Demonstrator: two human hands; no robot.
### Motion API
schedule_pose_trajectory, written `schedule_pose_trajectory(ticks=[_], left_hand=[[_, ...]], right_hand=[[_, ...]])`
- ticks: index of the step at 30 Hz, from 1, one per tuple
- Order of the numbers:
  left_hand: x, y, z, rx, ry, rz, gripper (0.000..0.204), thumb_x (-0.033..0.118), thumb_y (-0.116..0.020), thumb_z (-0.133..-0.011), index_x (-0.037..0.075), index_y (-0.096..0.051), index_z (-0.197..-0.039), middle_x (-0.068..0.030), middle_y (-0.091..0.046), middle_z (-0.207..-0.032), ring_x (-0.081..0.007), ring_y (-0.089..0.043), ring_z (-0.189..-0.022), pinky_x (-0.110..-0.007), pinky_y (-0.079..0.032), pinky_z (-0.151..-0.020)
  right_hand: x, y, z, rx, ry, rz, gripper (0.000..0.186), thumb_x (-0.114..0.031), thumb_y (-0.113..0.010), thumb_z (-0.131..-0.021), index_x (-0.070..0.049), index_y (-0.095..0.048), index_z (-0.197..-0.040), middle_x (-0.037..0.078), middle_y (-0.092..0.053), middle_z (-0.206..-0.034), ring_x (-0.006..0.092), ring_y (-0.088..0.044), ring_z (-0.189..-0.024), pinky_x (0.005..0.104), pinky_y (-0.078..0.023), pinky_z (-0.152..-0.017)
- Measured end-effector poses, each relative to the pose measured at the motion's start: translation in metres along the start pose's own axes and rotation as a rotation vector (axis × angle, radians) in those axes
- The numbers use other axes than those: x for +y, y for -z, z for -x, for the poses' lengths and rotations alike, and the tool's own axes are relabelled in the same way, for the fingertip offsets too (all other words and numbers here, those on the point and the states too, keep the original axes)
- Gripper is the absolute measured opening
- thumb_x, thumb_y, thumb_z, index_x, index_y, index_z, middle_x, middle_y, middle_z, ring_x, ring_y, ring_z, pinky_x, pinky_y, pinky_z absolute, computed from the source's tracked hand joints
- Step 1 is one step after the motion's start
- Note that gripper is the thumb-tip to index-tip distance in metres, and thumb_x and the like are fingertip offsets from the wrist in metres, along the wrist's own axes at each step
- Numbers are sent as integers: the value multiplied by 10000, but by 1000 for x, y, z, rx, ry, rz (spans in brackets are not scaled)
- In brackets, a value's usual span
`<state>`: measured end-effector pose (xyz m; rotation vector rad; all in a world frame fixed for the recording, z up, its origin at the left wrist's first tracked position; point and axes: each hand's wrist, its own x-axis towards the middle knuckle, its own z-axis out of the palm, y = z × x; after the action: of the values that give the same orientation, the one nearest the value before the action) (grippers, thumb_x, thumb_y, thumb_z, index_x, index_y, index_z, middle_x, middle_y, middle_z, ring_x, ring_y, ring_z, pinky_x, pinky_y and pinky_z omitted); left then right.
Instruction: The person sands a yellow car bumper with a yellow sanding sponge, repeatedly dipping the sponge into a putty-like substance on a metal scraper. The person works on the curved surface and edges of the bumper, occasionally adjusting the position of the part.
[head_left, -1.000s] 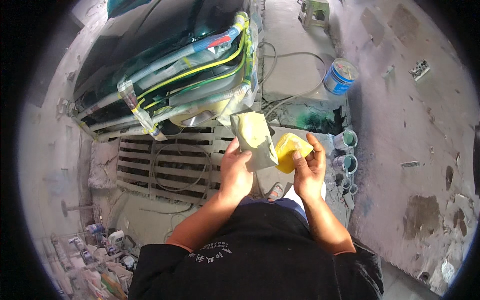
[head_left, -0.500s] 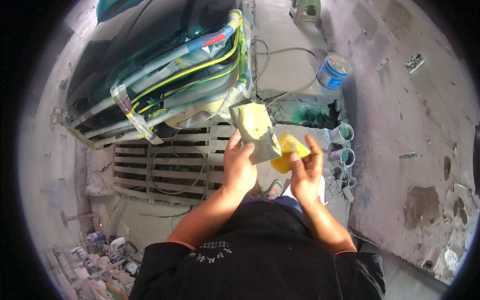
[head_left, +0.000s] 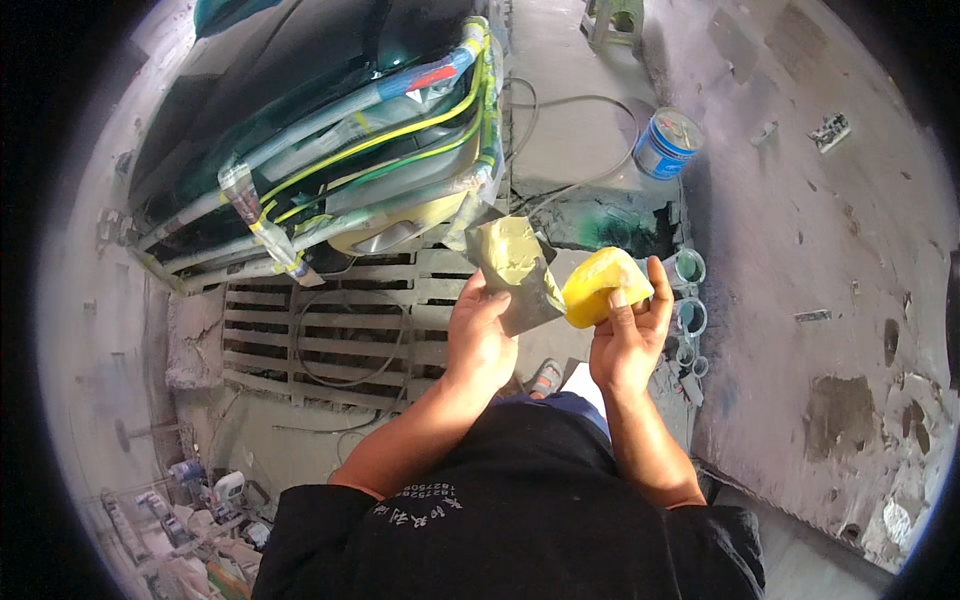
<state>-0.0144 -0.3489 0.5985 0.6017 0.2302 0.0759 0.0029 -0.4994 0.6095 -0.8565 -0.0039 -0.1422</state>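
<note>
My left hand [head_left: 481, 338] holds up a dark grey mixing board [head_left: 530, 308] in front of my body, the thumb on top near its lower left edge. A thick layer of pale yellow putty [head_left: 508, 248] covers the board's upper part and reaches toward its right edge. In my right hand [head_left: 630, 342] is a yellow putty spreader [head_left: 600, 285], pinched with the thumb across its face. The spreader's left edge is against or very near the board's right side; I cannot tell whether they touch.
Left and ahead, a dark vehicle body [head_left: 310, 80] has taped, masked edges. A slatted pallet [head_left: 320, 330] with a thin hose lies below it. To the right stand a blue tub [head_left: 667, 145], several small paint cups [head_left: 688, 317], and a long wall [head_left: 800, 250]. A stool [head_left: 613, 20] is far ahead.
My right hand has shifted right and turned the spreader, so its broad face now shows. The board in my left hand has tilted slightly and moved a little right and down.
</note>
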Motion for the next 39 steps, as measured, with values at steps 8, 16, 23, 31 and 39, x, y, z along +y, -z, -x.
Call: schedule_pose_trajectory(ticks=[8, 16, 23, 31, 39], left_hand=[[4, -5, -2, 67, -71, -53, 422, -47, -445, -867, -15, -458, -1288, -123, -556, -1235, -227, -544, -1147, -403, -410, -1026], [-4, -11, -6, 126, -160, -50, 400, -75, -453, -863, -5, -453, -1257, -105, -561, -1166, -175, -564, -1024, -321, -448, -936], [-11, -10, -11, 85, -197, -77, 454, -92, -450, -873, -1, -418, -1316, -83, -535, -1220, -129, -514, -1095, -279, -389, -983], [3, -7, -15, 23, -148, -50, 415, -55, -447, -869, -16, -456, -1283, -117, -570, -1200, -184, -563, -1091, -332, -430, -982], [40, -4, -10, -153, 379, -28, 490, -6, -463, -794, -43, -462, -1282, -159, -602, -1173, -259, -607, -1056, -407, -468, -967]], right_hand=[[0, -2, -2, -7, 35, 32, 566, 23, -536, -915, -78, -294, -1415, 138, -548, -1240, 231, -552, -1131, 400, -449, -975], [15, 10, 20, -5, -30, 298, 545, 0, -536, -922, -62, -306, -1412, 139, -555, -1203, 203, -562, -1063, 326, -463, -910], [24, 15, 38, -81, -28, 556, 567, -23, -532, -934, -28, -254, -1428, 159, -573, -1159, 174, -578, -982, 298, -476, -856], [12, -3, 26, -121, 27, 477, 572, -24, -529, -937, -41, -247, -1435, 167, -580, -1141, 190, -586, -968, 332, -467, -883], [-22, 21, -38, -102, 83, 734, 500, -178, -449, -997, -41, -271, -1444, 100, -561, -1053, 123, -549, -877, 276, -460, -800]])
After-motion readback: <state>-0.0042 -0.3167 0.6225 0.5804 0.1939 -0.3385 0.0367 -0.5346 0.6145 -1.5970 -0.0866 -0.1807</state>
